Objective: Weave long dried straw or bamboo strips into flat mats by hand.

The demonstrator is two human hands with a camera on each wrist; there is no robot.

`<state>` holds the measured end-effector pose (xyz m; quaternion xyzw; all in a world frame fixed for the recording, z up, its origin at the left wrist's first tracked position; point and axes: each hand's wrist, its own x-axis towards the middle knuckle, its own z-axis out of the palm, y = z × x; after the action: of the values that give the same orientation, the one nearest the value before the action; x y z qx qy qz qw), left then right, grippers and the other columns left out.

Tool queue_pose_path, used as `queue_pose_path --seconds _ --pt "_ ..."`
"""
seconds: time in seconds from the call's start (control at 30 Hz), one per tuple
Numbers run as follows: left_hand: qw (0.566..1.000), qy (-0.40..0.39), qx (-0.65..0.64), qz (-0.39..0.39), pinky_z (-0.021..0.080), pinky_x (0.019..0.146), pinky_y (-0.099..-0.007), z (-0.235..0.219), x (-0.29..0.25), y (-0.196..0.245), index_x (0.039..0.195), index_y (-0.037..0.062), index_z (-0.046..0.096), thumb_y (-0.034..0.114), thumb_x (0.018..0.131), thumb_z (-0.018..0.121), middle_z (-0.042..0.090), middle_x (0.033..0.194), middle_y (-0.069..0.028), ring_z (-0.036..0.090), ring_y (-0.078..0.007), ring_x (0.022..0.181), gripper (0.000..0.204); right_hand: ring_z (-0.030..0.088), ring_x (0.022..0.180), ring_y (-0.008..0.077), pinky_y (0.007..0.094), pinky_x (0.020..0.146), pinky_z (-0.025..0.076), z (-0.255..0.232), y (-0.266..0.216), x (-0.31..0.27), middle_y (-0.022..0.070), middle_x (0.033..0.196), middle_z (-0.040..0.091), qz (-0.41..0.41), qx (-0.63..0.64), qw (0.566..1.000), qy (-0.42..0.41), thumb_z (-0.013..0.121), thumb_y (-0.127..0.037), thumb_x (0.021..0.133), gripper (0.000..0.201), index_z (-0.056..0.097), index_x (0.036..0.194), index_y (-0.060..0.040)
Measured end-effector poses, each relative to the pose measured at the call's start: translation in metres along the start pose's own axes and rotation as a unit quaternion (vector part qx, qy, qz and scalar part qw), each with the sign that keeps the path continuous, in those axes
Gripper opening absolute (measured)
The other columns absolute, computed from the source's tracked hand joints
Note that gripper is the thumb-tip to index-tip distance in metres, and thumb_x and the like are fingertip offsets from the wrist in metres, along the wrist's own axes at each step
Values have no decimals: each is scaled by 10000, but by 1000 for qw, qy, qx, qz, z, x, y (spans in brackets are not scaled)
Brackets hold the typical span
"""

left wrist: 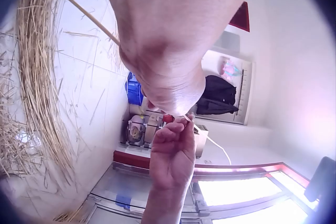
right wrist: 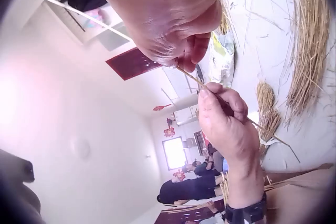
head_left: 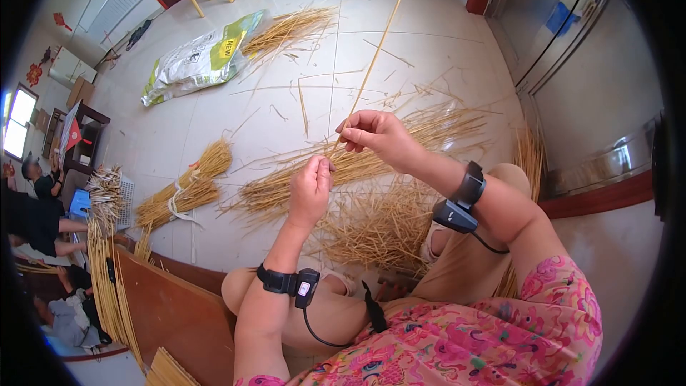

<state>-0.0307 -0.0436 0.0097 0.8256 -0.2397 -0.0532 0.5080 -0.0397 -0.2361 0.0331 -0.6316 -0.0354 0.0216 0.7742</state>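
Both hands [head_left: 309, 189], curled nearly closed, pinch one long straw [head_left: 371, 68].

Straw [head_left: 429, 137] ahead, bundle [head_left: 204, 166] left, basket [head_left: 127, 204] apparently farther left

Makeshift indoor straw workshop, with loose stalks [head_left: 286, 187] and a tied bundle [head_left: 196, 193] on the tiled floor [head_left: 443, 61].

Left hand [head_left: 310, 189], right hand [head_left: 384, 140] close together, fingers [head_left: 363, 117] curled
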Motion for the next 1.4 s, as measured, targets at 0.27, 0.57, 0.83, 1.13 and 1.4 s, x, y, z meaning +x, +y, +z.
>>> queue_pose_path --seconds 0.27,0.57,0.83,1.13,1.4 --pt "998 44 9 40 400 471 -285 5 -1 1 918 49 549 153 935 501 531 561 -59 511 -132 479 116 607 717 88 226 672 515 6 -1 -6 50 808 646 17 12 1000 -5 572 -100 902 108 606 911 2" --pt "999 14 -12 48 410 474 -277 2 -2 5 899 28 570 144 942 480 526 546 -58 519 -127 479 153 608 712 99 232 668 516 5 2 -8 61 812 646 8 23 1000 -4 580 -89 887 119 609 915 23" --pt "999 17 -9 38 409 471 -282 3 -2 9 882 29 565 155 948 467 526 532 -61 523 -137 469 173 623 723 110 235 654 519 11 1 -10 69 816 641 -20 35 999 15 576 -78 885 95 602 882 14" --pt "999 19 6 41 412 471 -305 3 -3 7 872 38 560 163 944 467 528 530 -75 542 -178 473 172 635 726 121 229 619 510 8 6 -9 76 810 644 -17 47 998 24 564 -77 891 98 596 886 15" --pt "996 34 73 44 436 495 -361 2 -2 5 889 56 563 163 931 482 584 607 -112 587 -277 539 140 635 704 126 229 602 507 11 2 -9 84 806 644 -13 36 998 47 566 -81 885 95 593 882 11"
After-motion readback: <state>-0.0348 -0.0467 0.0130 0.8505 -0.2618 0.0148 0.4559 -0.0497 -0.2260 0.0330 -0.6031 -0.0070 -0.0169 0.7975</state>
